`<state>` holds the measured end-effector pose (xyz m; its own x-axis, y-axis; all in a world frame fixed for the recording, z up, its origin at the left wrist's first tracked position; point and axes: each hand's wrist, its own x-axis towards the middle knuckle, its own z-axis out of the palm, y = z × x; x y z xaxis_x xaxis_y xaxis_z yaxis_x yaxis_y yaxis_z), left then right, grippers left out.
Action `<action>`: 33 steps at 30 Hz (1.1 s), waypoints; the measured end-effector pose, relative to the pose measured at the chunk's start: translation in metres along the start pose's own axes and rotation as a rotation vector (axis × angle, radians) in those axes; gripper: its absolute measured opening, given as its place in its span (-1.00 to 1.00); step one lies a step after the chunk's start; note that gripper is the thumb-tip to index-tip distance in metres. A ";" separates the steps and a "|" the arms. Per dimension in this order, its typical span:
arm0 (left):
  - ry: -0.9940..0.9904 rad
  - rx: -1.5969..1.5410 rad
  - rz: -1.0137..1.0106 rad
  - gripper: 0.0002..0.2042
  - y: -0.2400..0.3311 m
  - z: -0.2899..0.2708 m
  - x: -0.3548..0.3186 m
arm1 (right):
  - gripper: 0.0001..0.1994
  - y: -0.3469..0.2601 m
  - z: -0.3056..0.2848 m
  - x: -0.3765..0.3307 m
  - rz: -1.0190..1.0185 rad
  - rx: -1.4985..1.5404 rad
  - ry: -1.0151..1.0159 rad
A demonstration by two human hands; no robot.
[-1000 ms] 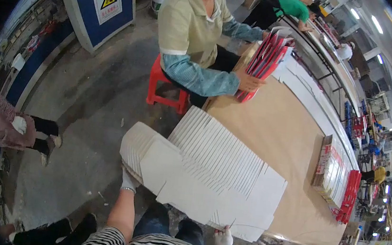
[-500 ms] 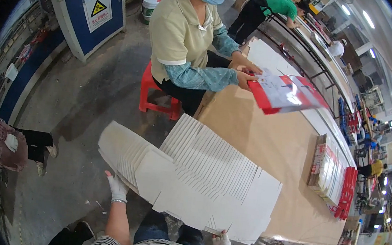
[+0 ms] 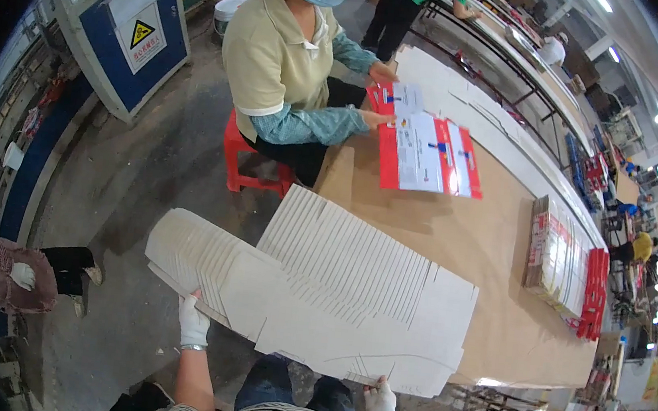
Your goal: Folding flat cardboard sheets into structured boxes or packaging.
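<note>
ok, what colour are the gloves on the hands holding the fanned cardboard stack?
White, on both left hand and right hand; head view.

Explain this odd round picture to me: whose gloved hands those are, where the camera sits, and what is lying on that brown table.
The picture comes from a wide fisheye camera worn on a person's head, looking down, so straight edges bend near the rim. No machine is at work here, only bare arms in white gloves. The two hands at the bottom belong to the wearer. The left hand has its grip on the near left edge of a fanned stack of flat white cardboard blanks; the right hand holds the same stack at its near right edge. The stack lies partly on the brown table and overhangs toward the wearer. Across the table a seated co-worker on a red stool spreads red and white printed sheets. Farther right a pile of red-edged flat cartons rests on the table.
</note>
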<state>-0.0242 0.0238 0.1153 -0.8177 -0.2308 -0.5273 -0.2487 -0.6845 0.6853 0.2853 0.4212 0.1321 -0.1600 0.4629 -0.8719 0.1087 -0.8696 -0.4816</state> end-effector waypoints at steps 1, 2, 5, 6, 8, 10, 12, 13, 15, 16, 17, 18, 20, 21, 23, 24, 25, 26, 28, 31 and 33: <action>0.039 -0.031 0.001 -0.60 0.005 -0.009 0.002 | -0.78 0.007 -0.007 0.008 -0.136 -0.194 -0.159; 0.038 -0.018 -0.016 -0.60 0.001 -0.007 0.001 | -0.78 0.010 -0.020 0.018 -0.282 -0.382 -0.299; 0.043 0.100 0.078 -0.60 0.009 0.024 -0.010 | -0.79 0.012 -0.039 0.038 -0.326 -0.315 -0.197; 0.087 0.185 0.042 -0.59 0.014 0.057 -0.026 | -0.79 0.009 -0.035 0.030 -0.329 -0.292 -0.154; 0.119 0.285 0.013 -0.57 0.023 0.064 -0.033 | -0.81 -0.003 0.004 -0.008 -0.131 -0.106 -0.006; -0.072 0.137 0.219 -0.56 0.018 0.040 -0.016 | -0.82 0.013 -0.035 0.027 -0.407 -0.419 -0.169; -0.057 0.168 0.122 -0.55 0.017 0.030 -0.018 | -0.80 0.013 -0.017 0.014 -0.318 -0.326 -0.105; -0.005 0.174 0.081 -0.54 0.016 0.034 -0.016 | -0.80 0.004 0.000 0.009 -0.339 -0.294 -0.078; -0.016 0.202 0.007 -0.56 0.008 0.039 -0.014 | -0.78 -0.014 0.017 -0.005 -0.137 0.029 0.078; 0.020 0.231 -0.039 -0.58 0.008 0.042 -0.020 | -0.78 -0.020 0.011 -0.009 -0.144 0.053 0.100; 0.000 0.244 -0.056 -0.58 0.002 0.048 -0.025 | -0.77 -0.027 0.003 -0.013 -0.170 0.066 0.129; -0.045 0.366 0.028 -0.59 -0.002 0.052 -0.040 | -0.76 -0.034 -0.009 -0.022 -0.189 0.068 0.159; -0.103 0.500 0.103 -0.59 -0.005 0.061 -0.073 | -0.76 -0.047 -0.035 -0.042 -0.180 0.068 0.180; -0.073 0.418 0.023 -0.60 -0.001 0.076 -0.088 | -0.77 -0.053 -0.042 -0.046 -0.182 0.068 0.173; -0.070 0.349 -0.062 -0.60 -0.011 0.093 -0.108 | -0.75 -0.062 -0.062 -0.046 -0.205 0.111 0.178; -0.067 0.299 -0.023 -0.61 -0.021 0.084 -0.111 | -0.74 -0.073 -0.069 -0.042 -0.191 0.083 0.169; -0.076 0.234 0.021 -0.63 -0.045 0.076 -0.104 | -0.73 -0.085 -0.075 -0.020 -0.192 0.060 0.147; -0.107 0.277 -0.001 -0.64 -0.061 0.073 -0.103 | -0.72 -0.087 -0.102 0.011 -0.202 0.055 0.155; -0.023 0.365 0.052 -0.64 -0.089 0.103 -0.143 | -0.71 -0.106 -0.131 0.017 -0.203 0.067 0.188; 0.008 0.390 0.097 -0.62 -0.109 0.113 -0.160 | -0.70 -0.140 -0.149 0.017 -0.195 0.030 0.224; -0.058 0.331 0.070 -0.61 -0.135 0.114 -0.158 | -0.70 -0.159 -0.168 0.039 -0.215 0.022 0.190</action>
<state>0.0800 0.2317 0.1633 -0.8648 -0.2229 -0.4498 -0.3379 -0.4042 0.8500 0.4269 0.6062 0.1598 0.0100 0.6594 -0.7517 0.0702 -0.7503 -0.6573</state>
